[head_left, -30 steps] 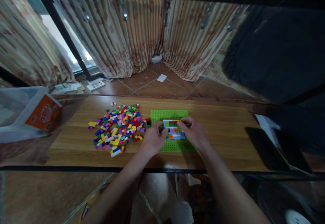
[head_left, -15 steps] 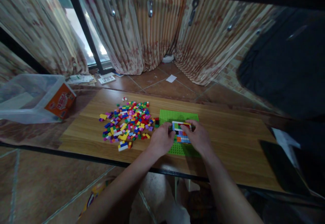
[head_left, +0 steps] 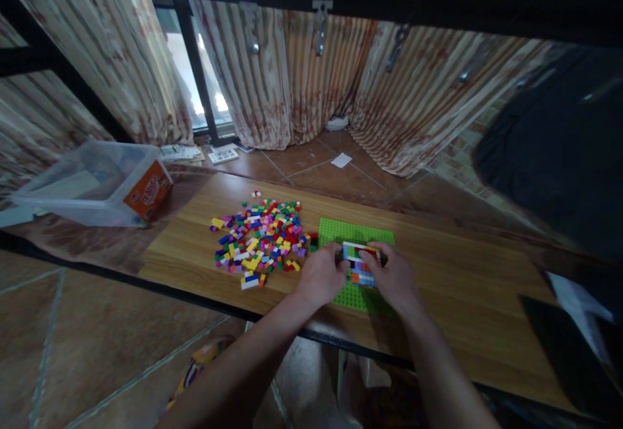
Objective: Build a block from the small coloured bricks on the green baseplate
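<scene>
A block built of coloured toy bricks (head_left: 362, 278) stands on a green studded baseplate (head_left: 357, 228). White, red, green and yellow bricks show along its far side, blue and orange ones along its near side. My left hand (head_left: 324, 276) is closed at the block's left edge, thumb against it. From the right, my right hand (head_left: 395, 278) grips the block, with fingers at its far right corner and over its top. Whether a loose brick is under the fingers is hidden.
A spread of loose bricks (head_left: 265, 234) lies left of the baseplate on the wooden table (head_left: 448, 286). Farther left stands a clear plastic bin (head_left: 97, 205) with an orange label. A dark flat object (head_left: 559, 344) and white paper (head_left: 579, 296) lie at the right end.
The whole view has shifted, so everything sits a little farther right and lower. Both hands stay on the brick block, with hardly any movement against the baseplate.
</scene>
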The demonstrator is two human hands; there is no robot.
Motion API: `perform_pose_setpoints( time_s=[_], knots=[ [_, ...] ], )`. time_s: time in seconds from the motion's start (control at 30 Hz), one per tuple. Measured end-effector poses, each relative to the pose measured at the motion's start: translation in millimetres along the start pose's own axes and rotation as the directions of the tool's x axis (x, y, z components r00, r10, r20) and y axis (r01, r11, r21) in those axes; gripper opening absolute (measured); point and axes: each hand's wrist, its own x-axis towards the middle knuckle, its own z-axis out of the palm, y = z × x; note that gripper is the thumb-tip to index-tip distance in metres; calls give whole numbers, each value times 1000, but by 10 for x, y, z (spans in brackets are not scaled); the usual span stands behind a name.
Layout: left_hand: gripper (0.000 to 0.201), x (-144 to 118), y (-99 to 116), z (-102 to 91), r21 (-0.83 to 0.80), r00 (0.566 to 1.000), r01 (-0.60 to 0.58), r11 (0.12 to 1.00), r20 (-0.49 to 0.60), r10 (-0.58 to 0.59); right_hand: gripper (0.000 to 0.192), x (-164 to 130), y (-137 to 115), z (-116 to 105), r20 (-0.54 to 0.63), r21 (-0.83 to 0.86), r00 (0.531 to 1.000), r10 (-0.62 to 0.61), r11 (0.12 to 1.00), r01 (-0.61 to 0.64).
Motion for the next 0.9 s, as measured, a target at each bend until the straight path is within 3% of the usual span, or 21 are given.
perform_pose_setpoints(
  time_s=[0.13, 0.27, 0.57, 0.67, 0.77, 0.9],
  knots=[
    [32, -24, 1, -7, 22, 999, -34, 999, -4, 35, 53, -20, -5, -57, 58, 35, 987, -148, 989, 146],
    [32, -25, 10, -30, 21, 999, -49, 999, 23, 49, 71, -46, 23, -76, 221, 59, 935, -277, 961, 271],
    [33, -42, 17, -23, -79, 990, -115, 990, 67, 120, 71, -29, 156, -208, 287, -16, 913, -290, 951, 308],
    [32, -57, 17, -31, -138, 985, -167, 976, 25, 172, 70, 33, 309, -319, 239, -83, 947, -215, 967, 240],
    [29, -61, -2, -57, -150, 983, -180, 972, -5, 181, 74, 119, 470, -404, 129, -196, 990, -56, 977, 81],
    [29, -58, -26, -91, -127, 985, -173, 977, -28, 170, 86, 175, 554, -447, -86, -407, 984, 153, 897, -175]
  ],
)
